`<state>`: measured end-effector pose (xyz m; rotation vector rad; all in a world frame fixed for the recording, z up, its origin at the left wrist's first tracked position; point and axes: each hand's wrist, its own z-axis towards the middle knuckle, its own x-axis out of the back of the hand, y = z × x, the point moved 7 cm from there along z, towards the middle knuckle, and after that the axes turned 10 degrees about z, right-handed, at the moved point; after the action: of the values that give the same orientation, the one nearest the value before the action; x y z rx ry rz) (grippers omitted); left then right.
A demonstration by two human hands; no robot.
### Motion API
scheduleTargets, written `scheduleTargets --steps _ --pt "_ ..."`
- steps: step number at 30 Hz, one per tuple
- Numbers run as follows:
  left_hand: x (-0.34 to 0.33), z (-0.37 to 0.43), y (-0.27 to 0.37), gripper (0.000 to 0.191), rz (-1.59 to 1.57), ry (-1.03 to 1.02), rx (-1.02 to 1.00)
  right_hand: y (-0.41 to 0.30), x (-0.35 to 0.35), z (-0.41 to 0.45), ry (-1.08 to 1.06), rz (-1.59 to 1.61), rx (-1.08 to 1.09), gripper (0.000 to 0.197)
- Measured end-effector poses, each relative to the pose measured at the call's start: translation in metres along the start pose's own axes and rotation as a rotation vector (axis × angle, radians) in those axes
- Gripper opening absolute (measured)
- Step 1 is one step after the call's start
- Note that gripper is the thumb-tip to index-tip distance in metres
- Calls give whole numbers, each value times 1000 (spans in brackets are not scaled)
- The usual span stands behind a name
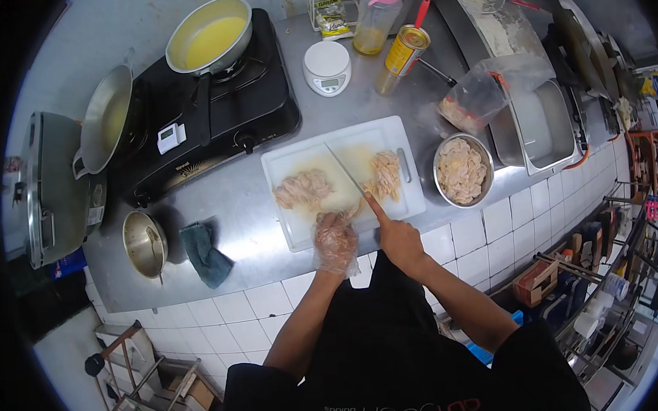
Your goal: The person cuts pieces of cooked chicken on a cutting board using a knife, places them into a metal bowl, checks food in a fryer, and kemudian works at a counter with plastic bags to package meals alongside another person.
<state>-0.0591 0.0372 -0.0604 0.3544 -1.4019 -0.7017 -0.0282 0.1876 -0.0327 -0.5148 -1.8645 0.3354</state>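
On a white plastic cutting board (338,223) lie two heaps of pale raw meat, likely chicken: one at the left (304,189) and a cut-up one at the right (386,172). My right hand (400,241) grips a knife (345,168), its index finger stretched along the blade's spine. The blade points up and left across the board, between the heaps. My left hand (335,241), in a clear plastic glove, holds a small piece of meat (354,208) at the board's near edge, just left of the knife. A steel bowl (438,184) full of meat pieces stands right of the board.
A black gas stove (278,91) carries a frying pan (208,36) of yellow liquid and a wok (104,122). Around the board are a kitchen scale (327,69), a tin can (407,50), a plastic bag of meat (471,100), a green cloth (206,255) and a small metal bowl (135,243).
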Motion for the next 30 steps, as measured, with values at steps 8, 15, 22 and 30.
scheduleTargets --steps 8,15,22,30 --pt "7 0 2 24 91 5 -50 1 -4 -15 -74 71 -92 91" --pt "2 0 -7 26 118 -111 -56 1 -5 -38 -99 64 -162 95" --pt "17 13 17 27 79 75 29 -4 8 -15 -46 -12 -158 91" --pt "-21 25 3 29 158 -109 -253 -1 -3 -37 -46 45 -161 86"
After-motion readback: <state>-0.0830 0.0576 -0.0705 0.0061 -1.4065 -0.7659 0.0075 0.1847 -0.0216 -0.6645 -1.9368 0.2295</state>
